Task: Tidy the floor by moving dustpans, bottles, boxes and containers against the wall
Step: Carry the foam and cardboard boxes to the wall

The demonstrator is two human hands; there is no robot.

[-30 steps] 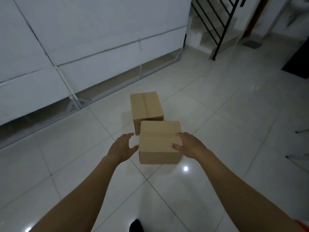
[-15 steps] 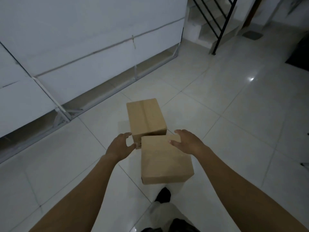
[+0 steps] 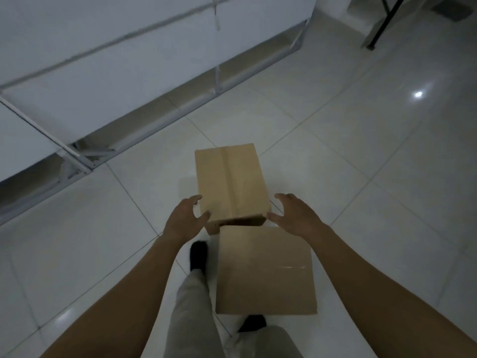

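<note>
The left hand [image 3: 184, 218] is released, with fingers spread and lightly curved at the near-left corner of the far box [image 3: 229, 182]. The right hand [image 3: 296, 215] is likewise released and holds nothing, its palm facing the near-right corner. Whether either thumb already touches the cardboard cannot be told.

The far box stands on the tiled floor [image 3: 361, 177], apart from the white panelled wall [image 3: 129, 60], with its taped seam uppermost. The near box [image 3: 265, 270] lies just behind it, close to its near face and beside the person's shoe [image 3: 198, 254].

Recommended procedure:

1. Seat both palms flat on opposite side faces, low on the box, before applying force.
2. Press inward evenly (a sealed carton of this kind probably tolerates a firm squeeze).
3. Lift or slide straight towards the wall, keeping the long side parallel to the panel base.
4. Avoid snagging the near box, which appears to sit almost against the far one.
</note>
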